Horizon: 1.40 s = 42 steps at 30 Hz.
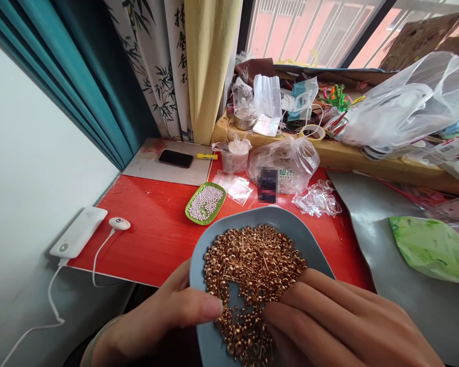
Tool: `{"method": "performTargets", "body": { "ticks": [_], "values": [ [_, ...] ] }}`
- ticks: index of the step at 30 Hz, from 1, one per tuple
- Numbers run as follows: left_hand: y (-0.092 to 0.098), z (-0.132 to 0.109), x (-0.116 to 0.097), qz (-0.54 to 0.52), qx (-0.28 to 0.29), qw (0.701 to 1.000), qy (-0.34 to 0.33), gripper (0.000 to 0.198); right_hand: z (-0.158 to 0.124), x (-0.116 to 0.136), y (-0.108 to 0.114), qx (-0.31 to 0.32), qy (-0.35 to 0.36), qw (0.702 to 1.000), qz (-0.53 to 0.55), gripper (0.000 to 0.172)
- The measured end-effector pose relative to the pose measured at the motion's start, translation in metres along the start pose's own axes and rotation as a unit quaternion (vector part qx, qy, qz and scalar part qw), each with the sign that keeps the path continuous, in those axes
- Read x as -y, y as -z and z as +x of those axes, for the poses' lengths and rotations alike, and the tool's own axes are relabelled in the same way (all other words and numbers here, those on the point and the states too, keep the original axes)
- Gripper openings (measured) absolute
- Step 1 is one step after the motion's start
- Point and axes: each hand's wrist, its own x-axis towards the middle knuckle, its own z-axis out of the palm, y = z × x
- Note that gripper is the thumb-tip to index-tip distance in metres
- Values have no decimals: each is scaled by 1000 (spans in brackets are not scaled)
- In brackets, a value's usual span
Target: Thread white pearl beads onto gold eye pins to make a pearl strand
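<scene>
Head view: the left hand (156, 321) gripped the near-left rim of a blue-grey dish (252, 216), with the thumb (199, 307) clamped over the edge onto the inside. The dish was held up in front of the person, above the near edge of the red table (149, 229).

The right hand (340, 326) lay flat on the near-right of the dish, fingers (290, 300) straight and close together, resting on a heap of copper-coloured cup-headed pins (256, 260). Its thumb was hidden beneath, so I could not tell whether a pin was pinched.

Progress, judged from the layout:
- The heap was large and covered most of the dish.
- One small bare patch of dish showed just beside the left thumb.
- No pin lay apart from the heap, on the table or elsewhere.
- The green tray (186, 208) beyond the dish was filled with pearl beads (205, 202) (no bead sat on a pin, as far as could be seen).
- Little appeared done; nearly the whole heap remained.

Orientation:
- The pins lay tangled, with shafts pointing every way and no shared axis.
- The dish's long axis seemed to run away from the person. Its far rim pointed toward the plastic bag (286, 160), and its near end was cut off by the frame.
</scene>
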Motion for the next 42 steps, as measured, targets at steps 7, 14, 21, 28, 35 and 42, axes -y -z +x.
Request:
{"method": "performTargets", "body": {
  "ticks": [7, 14, 21, 28, 35, 42],
  "values": [
    [1, 1, -3, 70, -19, 997, -1, 52, 4, -1, -3, 29, -17, 999, -20, 38],
    [5, 0, -2, 63, -56, 996, 13, 57, -9, 0, -9, 53, -38, 996, 66, 27],
    [-4, 3, -1, 18, -14, 1000, -14, 61, -8, -1, -12, 39, -100, 978, 176, 20],
    [-2, 2, 0, -45, -25, 998, 21, 66, -10, -5, -5, 31, -110, 977, 179, 18],
    [-1, 1, 1, -40, -41, 998, 10, 73, -13, -8, -3, 42, -62, 990, 121, 20],
    [-3, -2, 0, -32, -77, 996, 29, 76, -12, -6, 0, 31, -53, 994, 95, 19]
  ]
}}
